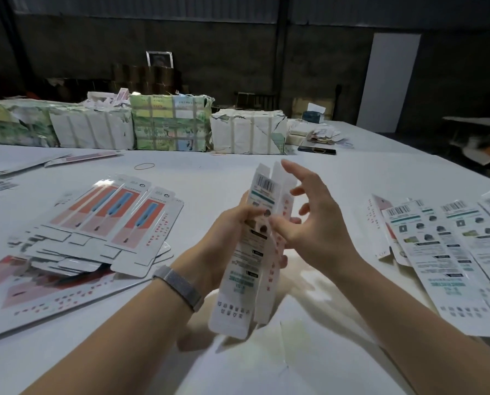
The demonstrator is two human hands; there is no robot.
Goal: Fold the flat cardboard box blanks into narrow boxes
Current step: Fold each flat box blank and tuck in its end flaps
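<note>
Head view: my left hand [232,232] gripped a half-folded box [249,252] upright over the table [209,178]. My right hand [315,223] hovered beside it, fingers spread open.

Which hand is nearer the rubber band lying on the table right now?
Left. The left hand grips the half-folded box, just below and right of the rubber band in the head view. The right hand is open on the box's far side, farther right.
</note>
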